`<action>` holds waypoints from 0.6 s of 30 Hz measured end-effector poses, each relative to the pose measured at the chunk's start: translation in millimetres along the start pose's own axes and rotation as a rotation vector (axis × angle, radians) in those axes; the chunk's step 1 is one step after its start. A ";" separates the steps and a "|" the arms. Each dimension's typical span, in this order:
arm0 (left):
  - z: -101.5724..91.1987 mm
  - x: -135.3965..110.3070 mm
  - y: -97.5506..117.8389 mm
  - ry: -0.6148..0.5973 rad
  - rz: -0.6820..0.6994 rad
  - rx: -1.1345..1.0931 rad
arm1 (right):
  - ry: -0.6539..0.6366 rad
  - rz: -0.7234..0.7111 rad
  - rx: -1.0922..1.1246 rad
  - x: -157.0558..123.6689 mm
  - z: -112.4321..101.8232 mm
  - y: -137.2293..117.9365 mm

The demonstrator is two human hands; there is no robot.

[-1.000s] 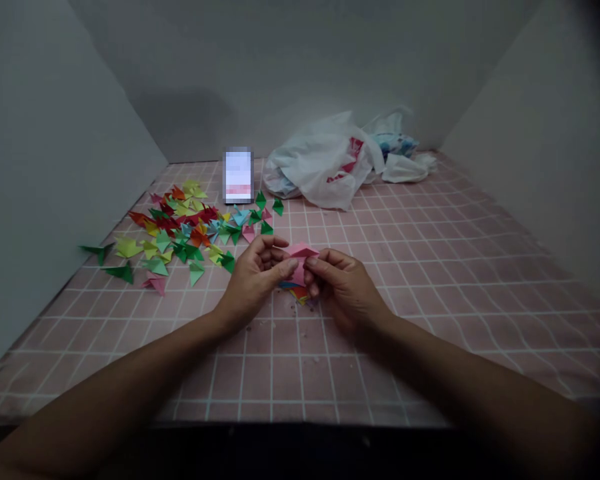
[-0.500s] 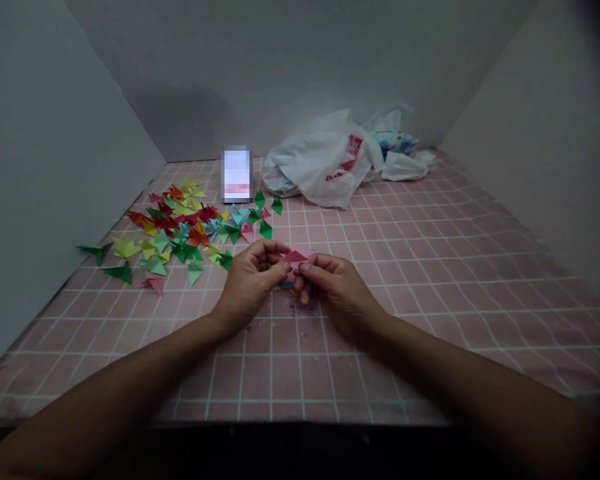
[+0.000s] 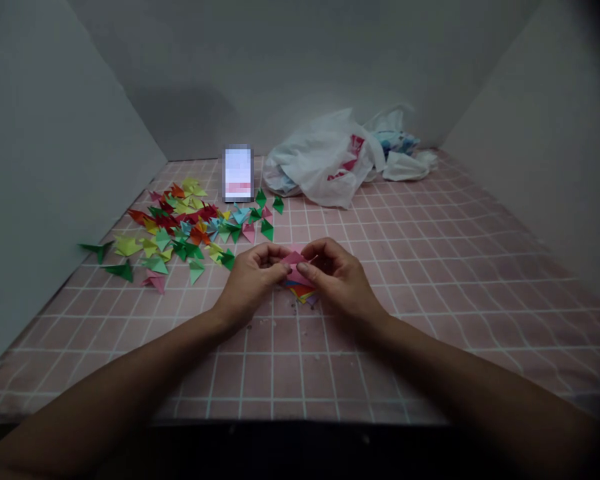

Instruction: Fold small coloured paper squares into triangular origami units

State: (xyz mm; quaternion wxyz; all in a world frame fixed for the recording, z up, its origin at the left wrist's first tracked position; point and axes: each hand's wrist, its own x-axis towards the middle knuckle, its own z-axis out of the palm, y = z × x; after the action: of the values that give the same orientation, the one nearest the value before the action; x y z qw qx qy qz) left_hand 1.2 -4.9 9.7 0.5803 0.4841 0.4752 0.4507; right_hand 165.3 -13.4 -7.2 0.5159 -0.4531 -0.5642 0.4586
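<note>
A small folded piece of pink origami paper [image 3: 296,260] is pinched between my two hands near the middle of the table. My left hand [image 3: 257,277] is closed on its left side, thumb on the near face. On the right side, my right hand [image 3: 337,280] grips it with thumb and curled index finger. Just below the paper lie several coloured paper sheets [image 3: 303,291], showing blue, orange, yellow and lilac edges; my hands and the pink paper cover part of them.
Many folded paper cranes [image 3: 180,220] in green, yellow, red, blue and pink spread across the left. A phone with a blurred screen [image 3: 238,173] stands behind them. White plastic bags [image 3: 325,160] lie at the back. Pink checked cloth [image 3: 430,267] covers the table between grey walls.
My right hand's lower fingers have moved up and away from beneath the pink paper, and its thumb now presses the near face. More of the coloured sheets below shows.
</note>
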 end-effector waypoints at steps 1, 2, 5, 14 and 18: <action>0.7 -0.9 0.5 -0.014 0.014 0.021 | -0.001 -0.032 -0.049 0.3 -0.6 -0.2; 1.2 -1.7 0.7 -0.028 0.030 0.038 | -0.003 -0.047 -0.078 0.4 -1.1 -0.5; 1.7 -3.1 -0.1 -0.059 0.065 0.065 | -0.013 -0.028 -0.061 -0.2 -1.9 -1.1; -0.1 -3.6 -2.4 -0.055 0.125 0.174 | -0.017 -0.070 -0.047 -1.6 -1.3 -3.5; 1.1 -4.6 -1.1 -0.123 0.083 0.106 | -0.042 0.057 0.039 -4.0 -0.3 -5.0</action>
State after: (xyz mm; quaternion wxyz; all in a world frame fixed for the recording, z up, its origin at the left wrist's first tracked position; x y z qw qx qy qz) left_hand 1.6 -9.7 9.3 0.5627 0.5600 0.4413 0.4183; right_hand 165.6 -18.1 -2.8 0.4995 -0.4490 -0.5527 0.4934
